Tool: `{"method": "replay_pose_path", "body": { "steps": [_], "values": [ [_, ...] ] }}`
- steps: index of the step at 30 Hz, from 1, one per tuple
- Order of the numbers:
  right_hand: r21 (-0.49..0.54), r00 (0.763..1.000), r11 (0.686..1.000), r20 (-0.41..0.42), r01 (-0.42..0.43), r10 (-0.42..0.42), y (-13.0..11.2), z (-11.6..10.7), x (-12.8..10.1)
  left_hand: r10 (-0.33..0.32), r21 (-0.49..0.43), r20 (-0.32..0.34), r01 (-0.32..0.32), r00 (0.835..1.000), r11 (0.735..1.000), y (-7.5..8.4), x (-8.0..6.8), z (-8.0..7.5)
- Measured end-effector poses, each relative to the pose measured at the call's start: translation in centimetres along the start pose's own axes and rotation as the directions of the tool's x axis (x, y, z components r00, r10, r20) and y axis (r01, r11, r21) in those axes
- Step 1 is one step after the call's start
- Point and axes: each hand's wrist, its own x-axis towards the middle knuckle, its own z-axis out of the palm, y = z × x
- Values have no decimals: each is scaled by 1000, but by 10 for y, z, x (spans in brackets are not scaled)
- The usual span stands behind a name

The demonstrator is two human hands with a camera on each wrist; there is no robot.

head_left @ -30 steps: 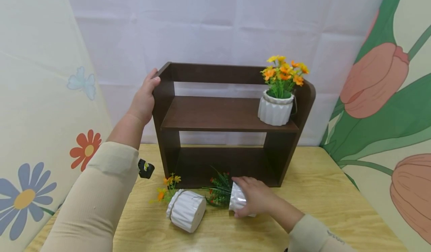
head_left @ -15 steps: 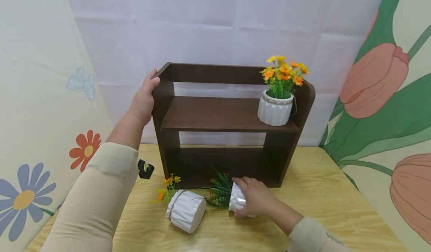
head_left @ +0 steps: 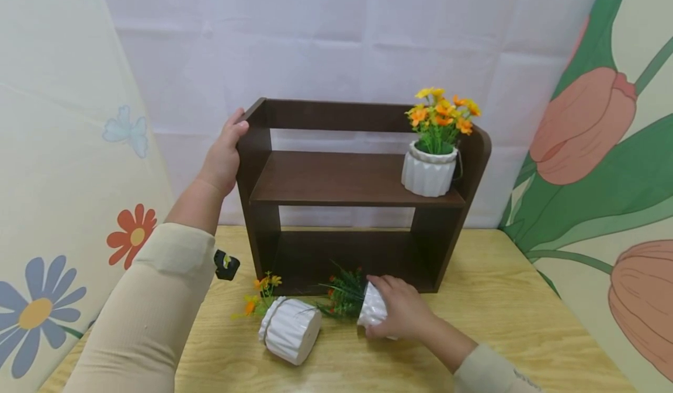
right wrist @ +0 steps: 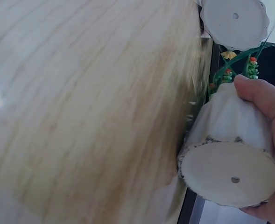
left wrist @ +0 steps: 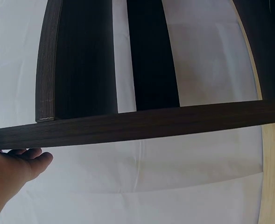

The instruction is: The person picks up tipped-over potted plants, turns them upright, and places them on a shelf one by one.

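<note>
A dark brown two-level shelf point(head_left: 336, 180) stands on the wooden table point(head_left: 499, 317). My left hand point(head_left: 225, 153) grips its upper left corner; in the left wrist view the fingers point(left wrist: 25, 158) lie under a dark board point(left wrist: 137, 126). My right hand point(head_left: 402, 308) grips a white ribbed pot point(head_left: 372, 309) of red-flowered greenery lying on its side before the shelf; the right wrist view shows the pot's base point(right wrist: 228, 172). A second white pot point(head_left: 291, 329) with orange flowers lies tipped over to its left. A third pot point(head_left: 428, 171) of orange and yellow flowers stands upright on the shelf's upper level, right.
A small black clip-like object point(head_left: 226, 264) sits on the table left of the shelf. Flower-patterned panels close in the left and right sides, and a white sheet hangs behind. Bare tabletop extends to the right of the shelf.
The right hand has tilted the red-flowered pot slightly, lifting its plant end a little. The left hand and the shelf have not moved.
</note>
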Motion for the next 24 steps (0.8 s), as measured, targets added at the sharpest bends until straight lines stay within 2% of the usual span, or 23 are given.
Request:
{"method": "replay_pose_path", "body": {
  "steps": [9, 24],
  "values": [
    [15, 996, 1000, -88, -21, 22, 2, 5, -3, -1, -8, 0, 1, 1000, 1000, -1, 1, 0],
    [126, 980, 990, -178, -66, 88, 0, 13, -6, 8, -31, 8, -8, 1000, 999, 0, 1, 0]
  ]
}}
